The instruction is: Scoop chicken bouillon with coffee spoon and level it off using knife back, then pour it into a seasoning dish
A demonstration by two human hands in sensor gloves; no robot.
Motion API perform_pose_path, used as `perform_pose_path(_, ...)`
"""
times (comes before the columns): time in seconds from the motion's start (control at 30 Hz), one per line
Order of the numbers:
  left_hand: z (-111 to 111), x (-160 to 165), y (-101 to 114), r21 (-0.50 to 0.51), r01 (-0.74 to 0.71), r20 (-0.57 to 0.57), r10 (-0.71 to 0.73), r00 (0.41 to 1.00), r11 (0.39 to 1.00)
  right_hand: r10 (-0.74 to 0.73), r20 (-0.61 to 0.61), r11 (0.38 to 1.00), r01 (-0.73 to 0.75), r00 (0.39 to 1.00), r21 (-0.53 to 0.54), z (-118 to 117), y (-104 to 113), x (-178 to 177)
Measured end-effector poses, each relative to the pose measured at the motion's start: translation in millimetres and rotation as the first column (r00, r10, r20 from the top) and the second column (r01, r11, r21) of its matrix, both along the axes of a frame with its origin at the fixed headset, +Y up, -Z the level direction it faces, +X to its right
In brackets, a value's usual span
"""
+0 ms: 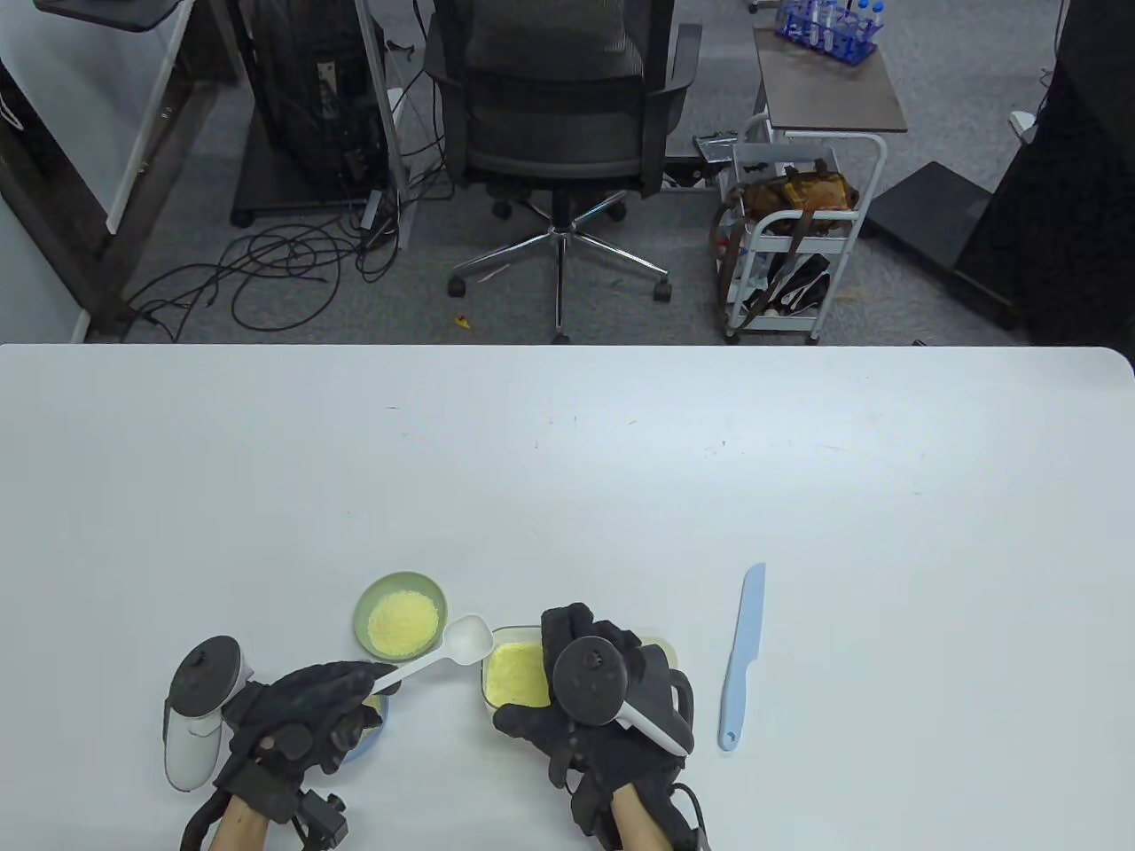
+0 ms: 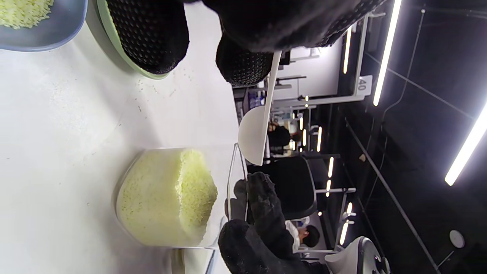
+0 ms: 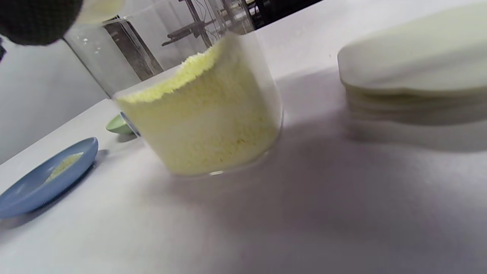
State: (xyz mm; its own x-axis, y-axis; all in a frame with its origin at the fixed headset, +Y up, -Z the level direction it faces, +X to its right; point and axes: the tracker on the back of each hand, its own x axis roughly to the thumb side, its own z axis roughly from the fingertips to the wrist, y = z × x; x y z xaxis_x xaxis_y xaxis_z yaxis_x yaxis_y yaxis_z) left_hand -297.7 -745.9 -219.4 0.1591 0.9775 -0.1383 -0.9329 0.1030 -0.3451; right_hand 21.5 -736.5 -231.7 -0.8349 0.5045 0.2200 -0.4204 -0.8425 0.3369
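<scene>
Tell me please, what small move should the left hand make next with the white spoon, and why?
Probably lower the white spoon into the clear container and scoop. The spoon's bowl looks empty and hangs just beside the container's open rim, the left hand pinches its handle, and the right hand holds the container of bouillon. The blue knife lies untouched on the table, so levelling comes later.

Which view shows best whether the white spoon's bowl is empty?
The table view: the spoon faces the camera, its bowl bare, held by the left hand beside the bouillon jar. The left wrist view shows it only edge-on, from the bowl's underside. The right wrist view misses it.
</scene>
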Motion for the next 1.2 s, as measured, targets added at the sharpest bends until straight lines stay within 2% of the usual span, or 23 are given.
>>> perform_pose_path(0.03,0,2,0,-0.003,0.009,0.004,-0.009,1.0,1.0,-0.085,0.019,0.996,0.086,0.996,-0.018,0,-4,4)
perform_pose_path(0.1,-1,5,0,-0.001,0.009,0.016,-0.009,1.0,1.0,-0.145,0.047,0.989,0.146,0.988,-0.025,1,-7,6)
perform_pose_path(0.2,-1,14,6,0.032,0.025,0.042,-0.026,0.999,0.999,-0.133,0.039,0.991,0.134,0.99,-0.026,0,-8,7)
perform_pose_path(0.27,-2,21,15,0.086,0.09,0.035,-0.093,0.995,0.992,-0.139,0.04,0.99,0.14,0.989,-0.03,0,-8,7)
perform_pose_path(0.37,-5,37,32,0.168,0.273,0.032,-0.282,0.959,0.947,-0.154,0.035,0.987,0.155,0.987,-0.042,-1,-9,8)
perform_pose_path(0.47,-9,55,47,0.25,0.451,0.002,-0.466,0.885,0.857,-0.165,0.034,0.985,0.167,0.986,-0.047,-1,-11,10)
perform_pose_path(0.63,-14,75,57,0.295,0.604,-0.001,-0.632,0.775,0.74,-0.17,0.034,0.984,0.172,0.985,-0.047,-1,-11,11)
perform_pose_path(0.67,-15,80,56,0.3,0.649,0.0,-0.68,0.733,0.699,-0.172,0.033,0.984,0.174,0.985,-0.046,-1,-12,11)
perform_pose_path(0.8,-18,91,58,0.306,0.677,0.024,-0.716,0.697,0.669,-0.183,0.036,0.982,0.184,0.982,-0.048,-2,-12,12)
perform_pose_path(0.9,-23,101,62,0.31,0.712,0.061,-0.761,0.646,0.63,-0.187,0.032,0.981,0.188,0.982,-0.05,-2,-12,12)
perform_pose_path(1.03,-29,117,72,0.303,0.781,0.141,-0.836,0.53,0.546,-0.195,0.031,0.979,0.197,0.98,-0.058,-2,-12,13)
perform_pose_path(1.1,-33,122,73,0.277,0.787,0.171,-0.834,0.524,0.551,-0.197,0.035,0.978,0.199,0.98,-0.056,-2,-12,13)
perform_pose_path(1.2,-41,120,70,0.226,0.758,0.215,-0.79,0.574,0.612,-0.199,0.037,0.978,0.201,0.979,-0.058,-2,-12,13)
